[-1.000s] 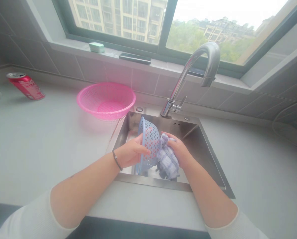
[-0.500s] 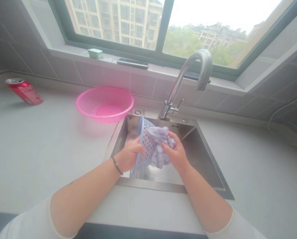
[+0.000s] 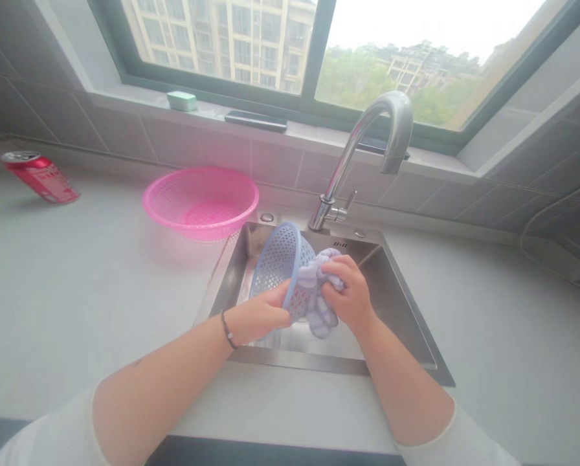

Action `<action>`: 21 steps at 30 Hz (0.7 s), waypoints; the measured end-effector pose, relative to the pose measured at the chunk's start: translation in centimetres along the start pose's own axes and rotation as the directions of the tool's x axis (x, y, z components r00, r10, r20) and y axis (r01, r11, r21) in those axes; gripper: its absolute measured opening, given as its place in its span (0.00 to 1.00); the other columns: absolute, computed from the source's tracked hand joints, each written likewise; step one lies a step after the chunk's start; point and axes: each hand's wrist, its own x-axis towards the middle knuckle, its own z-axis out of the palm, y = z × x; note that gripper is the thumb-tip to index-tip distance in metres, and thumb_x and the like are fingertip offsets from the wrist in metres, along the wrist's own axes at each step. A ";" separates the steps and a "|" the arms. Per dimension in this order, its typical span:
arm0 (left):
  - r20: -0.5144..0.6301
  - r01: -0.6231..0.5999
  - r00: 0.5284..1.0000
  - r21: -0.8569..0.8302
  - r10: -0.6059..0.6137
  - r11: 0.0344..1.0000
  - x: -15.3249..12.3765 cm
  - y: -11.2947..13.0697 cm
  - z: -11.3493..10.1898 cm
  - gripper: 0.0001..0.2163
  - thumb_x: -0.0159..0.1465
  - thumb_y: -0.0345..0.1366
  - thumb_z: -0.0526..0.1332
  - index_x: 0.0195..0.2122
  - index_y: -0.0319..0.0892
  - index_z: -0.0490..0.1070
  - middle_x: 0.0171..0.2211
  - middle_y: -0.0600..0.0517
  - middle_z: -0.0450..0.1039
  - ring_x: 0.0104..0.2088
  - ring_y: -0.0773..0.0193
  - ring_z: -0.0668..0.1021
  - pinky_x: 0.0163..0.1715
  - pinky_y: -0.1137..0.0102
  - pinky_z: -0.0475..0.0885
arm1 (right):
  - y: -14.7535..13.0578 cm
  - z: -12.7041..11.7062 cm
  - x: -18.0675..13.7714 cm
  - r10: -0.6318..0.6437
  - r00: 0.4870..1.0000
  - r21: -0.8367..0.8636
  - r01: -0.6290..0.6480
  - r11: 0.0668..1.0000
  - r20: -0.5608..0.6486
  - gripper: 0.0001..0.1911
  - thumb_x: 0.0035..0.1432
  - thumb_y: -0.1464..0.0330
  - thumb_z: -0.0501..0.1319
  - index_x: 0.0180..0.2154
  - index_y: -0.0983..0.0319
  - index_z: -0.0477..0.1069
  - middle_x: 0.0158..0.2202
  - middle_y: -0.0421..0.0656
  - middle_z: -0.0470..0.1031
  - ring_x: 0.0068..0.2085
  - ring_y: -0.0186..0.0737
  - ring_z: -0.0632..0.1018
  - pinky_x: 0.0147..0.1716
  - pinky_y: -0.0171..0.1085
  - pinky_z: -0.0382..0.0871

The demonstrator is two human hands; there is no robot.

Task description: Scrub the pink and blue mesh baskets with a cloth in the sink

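A light blue plastic colander (image 3: 275, 259) is tipped on its side over the stainless steel sink (image 3: 401, 310). My left hand (image 3: 262, 315) grips its near rim, thumb along the edge. Bunched in my right hand (image 3: 351, 292) is a pale purple and white checked cloth (image 3: 322, 310), pressed against the colander's outer wall. Part of that wall is hidden behind the cloth. My right fingers are curled round the top of the cloth, and its lower end hangs loose.
A pink plastic basket (image 3: 202, 226) stands left of the sink. The chrome faucet (image 3: 338, 175) arches up behind it. On the left counter a red can (image 3: 42, 178) leans at a tilt. A green sponge (image 3: 182, 101) and a dark flat object (image 3: 256, 121) lie on the windowsill.
The colander has turned so that its inside shows more. My right hand and the cloth have shifted slightly along its outer wall, with the cloth's end hanging lower.
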 end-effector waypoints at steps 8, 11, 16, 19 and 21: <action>0.079 0.033 0.996 0.101 -0.041 0.994 0.0 -0.6 -1.0 0.44 0.54 0.23 0.60 0.74 0.52 0.58 0.64 0.48 0.71 0.65 0.49 0.70 0.68 0.52 0.60 | -0.6 0.3 -0.3 -0.062 0.998 -0.101 0.065 0.993 0.026 0.15 0.53 0.76 0.61 0.39 0.55 0.79 0.40 0.42 0.75 0.39 0.39 0.80 0.40 0.37 0.78; 0.162 0.029 0.985 0.176 -0.058 0.984 -0.1 -0.3 -0.9 0.43 0.52 0.22 0.60 0.72 0.48 0.62 0.63 0.47 0.73 0.65 0.48 0.71 0.69 0.49 0.58 | -0.1 -0.3 0.3 0.024 0.996 -0.163 -0.038 0.986 -0.086 0.13 0.54 0.76 0.61 0.38 0.56 0.79 0.38 0.42 0.75 0.39 0.41 0.80 0.41 0.38 0.78; 0.078 -0.026 0.997 0.123 0.016 0.992 -0.1 0.0 -0.8 0.41 0.56 0.25 0.63 0.73 0.50 0.60 0.64 0.46 0.73 0.65 0.47 0.73 0.66 0.51 0.65 | -1.9 0.1 -0.2 -0.237 0.969 0.001 0.237 0.971 0.065 0.12 0.53 0.76 0.62 0.38 0.56 0.78 0.41 0.43 0.73 0.39 0.38 0.79 0.40 0.37 0.77; 0.069 -0.039 0.997 0.165 0.028 0.985 0.0 0.1 -1.3 0.43 0.57 0.26 0.63 0.75 0.52 0.56 0.68 0.46 0.69 0.68 0.46 0.71 0.68 0.50 0.66 | -2.2 0.3 -0.7 -0.323 0.935 0.044 0.320 0.946 0.145 0.12 0.54 0.75 0.63 0.38 0.56 0.79 0.41 0.43 0.73 0.35 0.36 0.78 0.36 0.36 0.76; 0.104 -0.064 0.994 0.291 0.035 0.955 -0.1 0.4 -1.6 0.46 0.55 0.22 0.60 0.76 0.52 0.54 0.72 0.48 0.65 0.72 0.47 0.66 0.73 0.48 0.58 | -1.4 0.1 -0.6 -0.204 0.976 -0.031 0.207 0.978 0.074 0.12 0.53 0.74 0.62 0.38 0.56 0.80 0.41 0.44 0.74 0.37 0.38 0.79 0.38 0.37 0.76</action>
